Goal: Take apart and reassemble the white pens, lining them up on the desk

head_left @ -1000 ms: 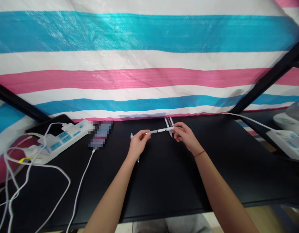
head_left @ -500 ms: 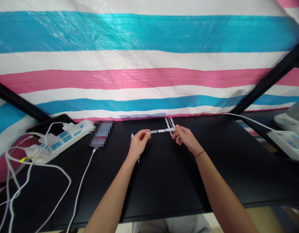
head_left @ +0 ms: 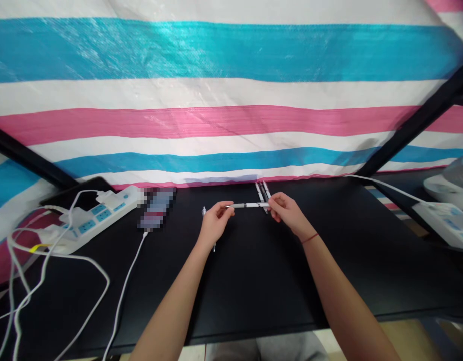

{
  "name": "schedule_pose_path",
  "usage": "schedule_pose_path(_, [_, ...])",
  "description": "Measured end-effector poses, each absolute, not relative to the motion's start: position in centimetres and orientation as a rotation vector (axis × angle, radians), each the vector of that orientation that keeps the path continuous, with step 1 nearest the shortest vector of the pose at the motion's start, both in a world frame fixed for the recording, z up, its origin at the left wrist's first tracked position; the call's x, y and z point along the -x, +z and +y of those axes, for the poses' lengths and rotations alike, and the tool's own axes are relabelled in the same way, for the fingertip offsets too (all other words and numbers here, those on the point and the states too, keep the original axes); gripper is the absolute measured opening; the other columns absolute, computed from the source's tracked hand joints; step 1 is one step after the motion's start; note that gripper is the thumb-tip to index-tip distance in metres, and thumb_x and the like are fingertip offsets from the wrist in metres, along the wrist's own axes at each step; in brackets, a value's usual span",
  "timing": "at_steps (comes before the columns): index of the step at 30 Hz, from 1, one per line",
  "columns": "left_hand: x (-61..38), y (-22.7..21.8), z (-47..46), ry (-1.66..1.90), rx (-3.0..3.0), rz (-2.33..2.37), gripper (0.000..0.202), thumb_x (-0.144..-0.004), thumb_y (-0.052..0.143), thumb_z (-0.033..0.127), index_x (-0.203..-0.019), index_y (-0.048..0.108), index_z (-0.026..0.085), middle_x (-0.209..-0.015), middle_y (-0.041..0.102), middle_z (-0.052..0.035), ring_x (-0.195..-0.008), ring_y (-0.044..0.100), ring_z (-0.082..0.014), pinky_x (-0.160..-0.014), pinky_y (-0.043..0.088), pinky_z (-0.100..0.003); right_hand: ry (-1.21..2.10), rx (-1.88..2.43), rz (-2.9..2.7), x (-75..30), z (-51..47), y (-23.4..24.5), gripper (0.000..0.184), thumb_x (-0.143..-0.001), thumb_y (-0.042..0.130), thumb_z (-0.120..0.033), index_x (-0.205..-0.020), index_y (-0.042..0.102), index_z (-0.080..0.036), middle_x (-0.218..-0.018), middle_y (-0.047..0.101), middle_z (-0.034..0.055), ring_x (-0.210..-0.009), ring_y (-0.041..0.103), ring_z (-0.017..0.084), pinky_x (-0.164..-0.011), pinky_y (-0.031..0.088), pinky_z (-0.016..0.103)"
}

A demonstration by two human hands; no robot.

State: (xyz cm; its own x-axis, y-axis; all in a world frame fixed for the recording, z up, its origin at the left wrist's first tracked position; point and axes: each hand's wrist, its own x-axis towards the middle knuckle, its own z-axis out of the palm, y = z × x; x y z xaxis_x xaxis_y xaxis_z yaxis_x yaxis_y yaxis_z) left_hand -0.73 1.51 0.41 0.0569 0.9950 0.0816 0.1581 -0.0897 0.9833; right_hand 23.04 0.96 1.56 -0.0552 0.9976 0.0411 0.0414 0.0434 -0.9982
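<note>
Both of my hands hold one white pen [head_left: 248, 205] level above the black table [head_left: 254, 281]. My left hand [head_left: 215, 222] pinches its left tip. My right hand [head_left: 286, 211] pinches its right end with closed fingers. Behind the held pen, a few more white pens [head_left: 262, 189] lie side by side near the tarp. Another pen [head_left: 204, 211] lies on the table beside and partly under my left hand.
A white power strip [head_left: 92, 216] with plugs and tangled white cables [head_left: 47, 271] sits at the left. A blurred small object [head_left: 156, 206] lies beside it, with a cable running from it. A striped tarp [head_left: 231, 100] hangs behind. Another power strip [head_left: 445, 220] is at the right.
The held pen has tilted from slightly slanted to level, and my right hand has dropped a little. My left hand has barely moved.
</note>
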Motion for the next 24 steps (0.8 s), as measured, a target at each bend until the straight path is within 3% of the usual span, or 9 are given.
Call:
schedule_pose_path(4, [0.8,0.4,1.5,1.168,-1.406,1.252,0.036,-0.079,0.065,0.042,-0.105,0.066,0.017,-0.080,0.069,-0.0044,-0.079,0.067,-0.0183,-0.076,0.050,-0.030,1.224,1.184,-1.238,-23.0,0.9,1.8,0.040,-0.076,0.067,-0.051,-0.097,0.052,-0.021,-0.072,0.060,-0.0014,-0.052,0.053,0.010,-0.039,0.038,0.019])
schedule_pose_path(9, [0.9,0.2,1.6,1.179,-1.417,1.259,0.038,-0.078,0.065,0.045,-0.105,0.066,0.018,-0.079,0.069,-0.0037,-0.078,0.066,-0.0181,-0.076,0.050,-0.030,1.216,1.261,-1.357,-23.1,0.8,1.9,0.044,-0.083,0.054,-0.058,-0.068,0.053,-0.017,-0.060,0.058,0.0013,-0.043,0.048,0.008,-0.039,0.035,0.020])
schedule_pose_path(15, [1.0,0.5,1.6,1.187,-1.412,1.274,0.041,-0.078,0.063,0.049,-0.101,0.067,0.016,-0.075,0.068,-0.0042,-0.072,0.064,-0.0169,-0.074,0.050,-0.031,1.198,1.120,-1.278,-23.3,0.8,2.0,0.034,-0.074,0.070,-0.044,-0.094,0.058,-0.020,-0.071,0.060,-0.0001,-0.062,0.056,0.013,-0.047,0.042,0.022])
schedule_pose_path(21, [0.9,1.0,1.6,1.261,-1.285,1.228,0.045,-0.073,0.067,0.052,-0.098,0.066,0.014,-0.077,0.067,-0.0041,-0.070,0.065,-0.0154,-0.071,0.053,-0.030,1.164,1.127,-1.119,-24.0,1.3,1.9,0.030,-0.072,0.072,-0.039,-0.092,0.060,-0.020,-0.066,0.057,-0.0023,-0.060,0.055,0.012,-0.048,0.043,0.021])
schedule_pose_path(24, [1.1,0.9,1.8,1.280,-1.234,1.213,0.047,-0.071,0.069,0.051,-0.099,0.065,0.014,-0.081,0.068,-0.0049,-0.071,0.065,-0.0152,-0.071,0.053,-0.029,1.141,1.124,-1.005,-24.6,1.5,1.9,0.027,-0.072,0.071,-0.037,-0.091,0.061,-0.020,-0.072,0.060,-0.0008,-0.061,0.056,0.011,-0.047,0.043,0.021])
